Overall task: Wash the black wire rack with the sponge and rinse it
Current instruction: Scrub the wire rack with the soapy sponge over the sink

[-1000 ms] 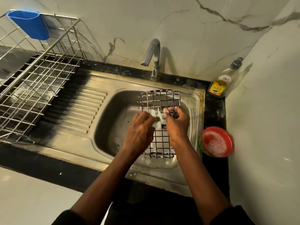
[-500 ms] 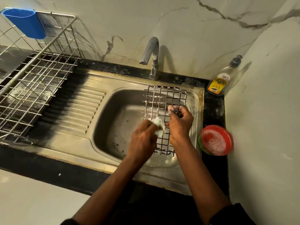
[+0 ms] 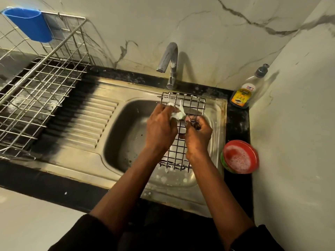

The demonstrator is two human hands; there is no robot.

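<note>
I'm looking down into a home kitchen: a stainless steel sink with a ribbed drainboard is set into a black table against marble-patterned walls. A curved tap stands behind the basin, with a wire dish drainer holding a blue cup alongside. In the corner I see a dish soap bottle and a red bowl of suds.

Both forearms rise from the bottom of the frame and converge just right of center, bare below dark sleeves. The left hand sits slightly higher, back toward the camera, fingers curled closed around a pale foamy sponge at its fingertips. The right hand sits just beside it, fingers hooked tight through the black wire rack.
</note>
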